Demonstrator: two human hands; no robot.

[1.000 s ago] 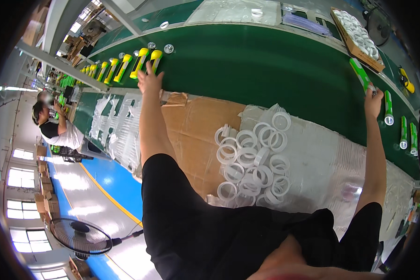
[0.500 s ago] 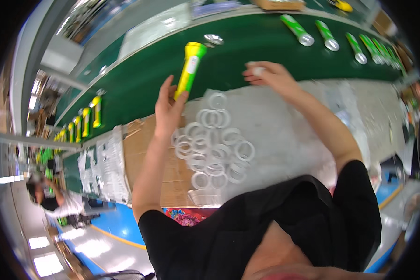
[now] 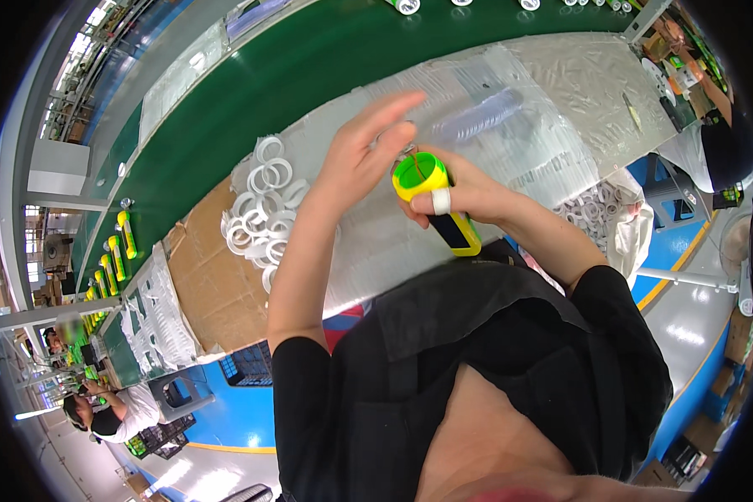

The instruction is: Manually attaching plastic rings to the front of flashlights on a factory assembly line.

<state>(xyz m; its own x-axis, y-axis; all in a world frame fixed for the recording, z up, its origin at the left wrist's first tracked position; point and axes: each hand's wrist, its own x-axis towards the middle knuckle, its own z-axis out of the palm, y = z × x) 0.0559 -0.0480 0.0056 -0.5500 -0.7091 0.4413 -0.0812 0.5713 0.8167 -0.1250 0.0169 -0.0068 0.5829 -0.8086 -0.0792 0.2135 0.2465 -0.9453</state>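
My right hand (image 3: 470,191), with white tape round its thumb, is wrapped about a yellow and green flashlight body (image 3: 463,238). The body is tilted, its open bright green mouth facing up and away from me, and a dark panel shows on its side. A thin reddish wire (image 3: 417,164) rises out of the mouth toward a small silvery piece (image 3: 407,151) at the rim, partly hidden. Just left of that rim is my left hand (image 3: 364,151), somewhat blurred, its fingers stretched and apart. White rings (image 3: 268,205) lie in a loose pile left of my hands.
Plastic-covered cardboard (image 3: 205,276) lies under the rings. Beyond it runs a green conveyor belt (image 3: 335,50). Yellow flashlights (image 3: 125,234) stand along the belt at left. A clear plastic bag (image 3: 481,113) lies ahead, and a sack of rings (image 3: 598,209) is at right. Co-workers sit on both sides.
A flashlight was upright in my left hand; now one is in my right hand, mouth up, close to my body. Both hands have come together, and my view has shifted.
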